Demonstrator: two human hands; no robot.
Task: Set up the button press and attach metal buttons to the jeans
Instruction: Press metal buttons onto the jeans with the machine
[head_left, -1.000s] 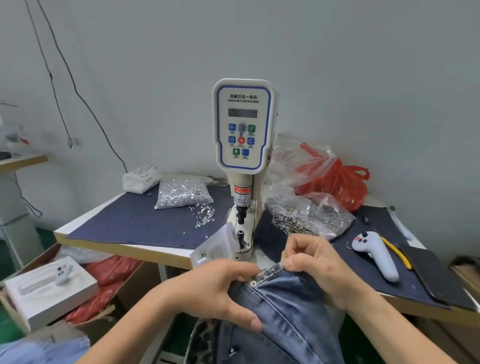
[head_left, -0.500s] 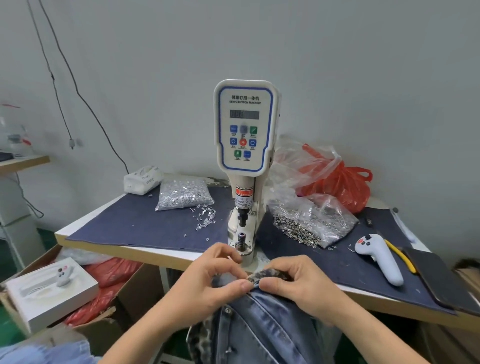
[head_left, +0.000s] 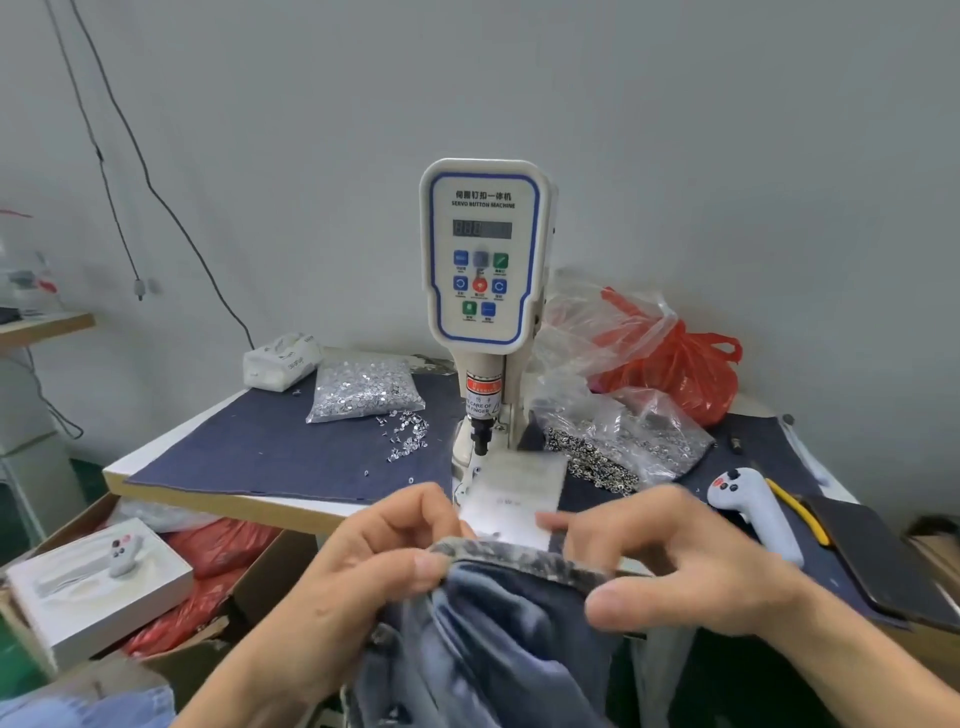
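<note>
The person holds the jeans (head_left: 498, 639) up in front of the button press (head_left: 485, 291), low and near the front edge of the desk (head_left: 249, 499). The left hand (head_left: 363, 566) pinches the top band of the jeans between thumb and fingers. The right hand (head_left: 675, 566) pinches the same band a little to the side, with its first finger sticking out straight. The band is pulled flat between the two hands.

The press stands upright on the desk and its little screen shows numbers, so it looks switched on. A clear bag of shiny silver pieces (head_left: 363, 387) lies to the left of the press, with some loose ones (head_left: 408, 434) spilled just beside it. Another clear bag of darker metal pieces (head_left: 623, 441) lies to the right.

The band is not under the press head yet; it is still in front of it and lower. No button can be seen on the part of the band that shows. So the setting up seems mostly done, and the real work seems only at its start: the jeans must go under the press, and the buttons must be pushed on.
</note>
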